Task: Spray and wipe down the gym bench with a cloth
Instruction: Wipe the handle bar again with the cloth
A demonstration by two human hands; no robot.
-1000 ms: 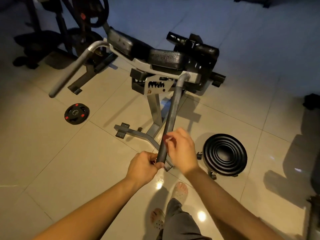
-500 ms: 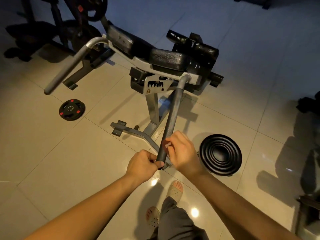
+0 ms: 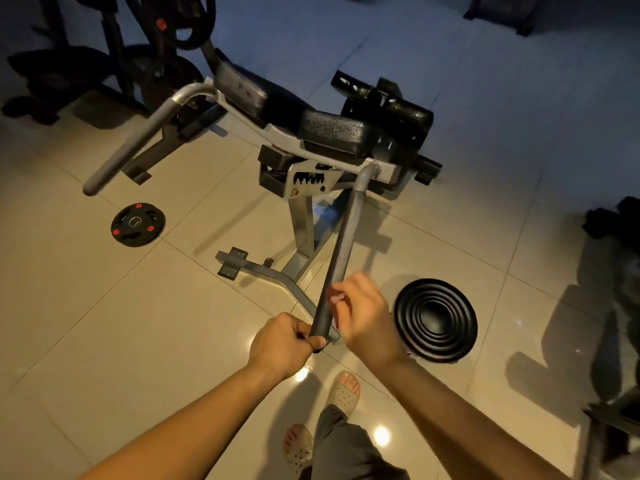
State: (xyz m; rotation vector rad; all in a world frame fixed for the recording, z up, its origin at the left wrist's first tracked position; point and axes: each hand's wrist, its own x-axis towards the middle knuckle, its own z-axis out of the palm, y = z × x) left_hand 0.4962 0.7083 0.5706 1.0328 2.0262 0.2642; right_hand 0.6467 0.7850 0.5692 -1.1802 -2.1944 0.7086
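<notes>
Where right hand (image 3: pixel 367 320) meets bar (image 3: pixel 343 244), cloth (image 3: pixel 334 296) perhaps peeks.

On my feed, a small black weight plate (image 3: pixel 138 224) with red inserts lies flat on the glossy beige tiled floor (image 3: pixel 104 323), left of centre. Well apart from it to the right sits a round black disc (image 3: pixel 435 319) ribbed with concentric rings. At the upper left I see a dark rack (image 3: pixel 114 36) standing in shadow, a large black plate (image 3: pixel 188 20) mounted on it. More dark equipment (image 3: pixel 616 237), too dim for me to identify, lines the right edge.
</notes>
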